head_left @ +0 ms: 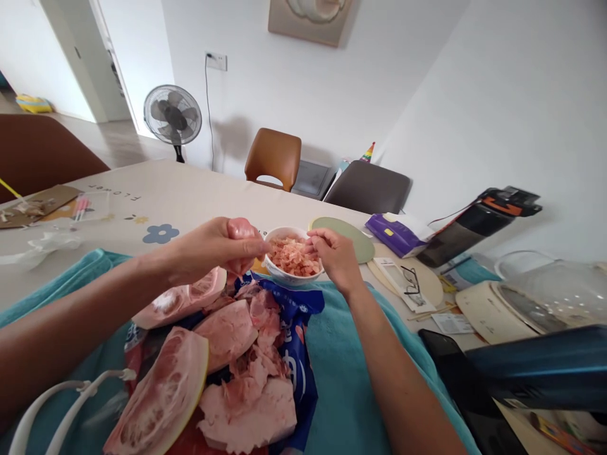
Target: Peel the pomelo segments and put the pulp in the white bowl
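My left hand is closed round a pink pomelo segment, just left of a white bowl. Loose pomelo pulp fills much of the bowl. Over its right rim my right hand has its fingers curled together at the pulp; whatever is between the fingertips is too small to name. Below the hands, thick pomelo peel pieces and torn pink membranes lie on a blue printed plastic bag. A teal towel is spread underneath.
On the right are a purple tissue pack, a green round mat, eyeglasses, a dark bottle, a black phone and a blue bottle. White bag handles loop at lower left. Chairs and a fan stand beyond the table.
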Motion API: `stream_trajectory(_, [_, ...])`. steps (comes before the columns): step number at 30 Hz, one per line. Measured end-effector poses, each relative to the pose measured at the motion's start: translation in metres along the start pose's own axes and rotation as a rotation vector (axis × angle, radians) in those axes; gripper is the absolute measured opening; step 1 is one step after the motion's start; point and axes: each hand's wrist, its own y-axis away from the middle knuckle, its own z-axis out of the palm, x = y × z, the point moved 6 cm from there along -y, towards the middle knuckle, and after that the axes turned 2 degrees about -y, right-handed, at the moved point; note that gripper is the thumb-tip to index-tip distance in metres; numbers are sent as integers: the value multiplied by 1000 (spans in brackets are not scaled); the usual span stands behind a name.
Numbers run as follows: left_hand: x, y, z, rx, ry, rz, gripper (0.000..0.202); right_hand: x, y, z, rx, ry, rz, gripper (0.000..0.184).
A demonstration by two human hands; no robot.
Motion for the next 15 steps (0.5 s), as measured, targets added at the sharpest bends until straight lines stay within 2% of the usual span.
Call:
stream_trajectory(3, [12,-4,-3,35,155,8,38,2,1,1,-5,29,29,22])
stream_trajectory(7, [18,-13,2,38,393,-33,8,8,-2,7,-43,140,37,24])
stream_trajectory(12, [18,-24,9,56,570,11,18,7,-4,19,-64,125,-39,24])
stream_trajectory(15, [13,-27,9,99,614,4,20,3,-3,20,-56,-126,-30,21])
